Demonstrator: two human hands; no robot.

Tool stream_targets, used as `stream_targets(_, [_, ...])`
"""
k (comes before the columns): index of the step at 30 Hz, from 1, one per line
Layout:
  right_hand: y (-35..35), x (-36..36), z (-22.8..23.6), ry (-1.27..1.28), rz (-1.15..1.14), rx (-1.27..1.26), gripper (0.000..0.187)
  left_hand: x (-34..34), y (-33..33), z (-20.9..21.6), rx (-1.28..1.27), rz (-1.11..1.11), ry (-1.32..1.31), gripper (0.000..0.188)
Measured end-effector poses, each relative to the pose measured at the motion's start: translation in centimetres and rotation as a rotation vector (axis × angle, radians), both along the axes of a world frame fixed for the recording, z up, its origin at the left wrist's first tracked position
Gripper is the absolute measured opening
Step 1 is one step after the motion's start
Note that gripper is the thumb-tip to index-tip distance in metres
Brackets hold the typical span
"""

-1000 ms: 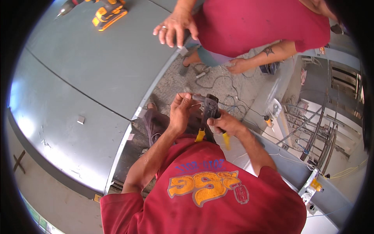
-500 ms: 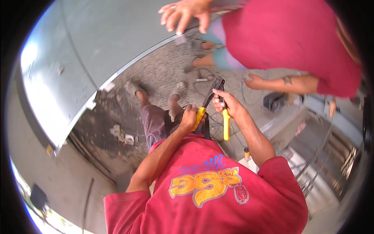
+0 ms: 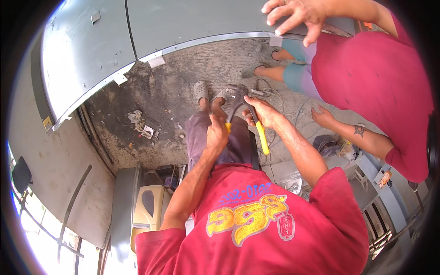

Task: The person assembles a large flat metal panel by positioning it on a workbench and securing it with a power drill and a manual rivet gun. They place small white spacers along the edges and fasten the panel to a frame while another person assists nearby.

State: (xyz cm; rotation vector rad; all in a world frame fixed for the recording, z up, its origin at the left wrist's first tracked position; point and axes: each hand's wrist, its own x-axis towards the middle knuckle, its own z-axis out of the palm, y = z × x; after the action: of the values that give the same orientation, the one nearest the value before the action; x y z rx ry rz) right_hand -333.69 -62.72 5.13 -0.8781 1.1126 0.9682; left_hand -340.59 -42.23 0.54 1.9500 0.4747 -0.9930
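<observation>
A hand riveter (image 3: 239, 96) with dark arms and yellow grips is held in front of my body, its head pointing away from me and its two handles spread apart. My left hand (image 3: 217, 133) is closed round the left yellow grip and hides most of it. Higher up, my right hand (image 3: 263, 112) grips the right handle near the head, and the yellow end (image 3: 262, 140) sticks out below it. No rivet can be made out in the tool's nose.
A large grey metal panel (image 3: 183, 25) with a bent edge and tape tabs spans the far side. Another person's hand (image 3: 295, 16) rests over its edge; that person stands at right. Cables (image 3: 275, 94) and scraps (image 3: 145, 130) lie on the rough floor. A beige case (image 3: 149, 204) stands at lower left.
My view has turned, so the panel sits further up and right. My feet have come closer together. Both hands keep hold of the riveter, its handles slightly wider apart.
</observation>
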Motion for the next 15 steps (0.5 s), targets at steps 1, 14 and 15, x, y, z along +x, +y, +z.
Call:
stream_targets(1, [0.6, 0.1, -0.7, -0.014, -0.024, -0.012, 0.031, 0.2, 0.0, -0.6, -0.009, -0.017, 0.007, 0.032])
stream_targets(14, [-0.2, 1.3, -8.3, -0.419, -0.13, -0.056, 0.045, 18.0, -3.1, -10.8, -1.001, 0.515, -0.023, 0.027])
stream_targets(15, [-0.4, 1.7, -9.7, -0.454, -0.137, -0.054, 0.047, 18.6, -3.5, -11.6, -1.033, 0.521, -0.049, 0.027])
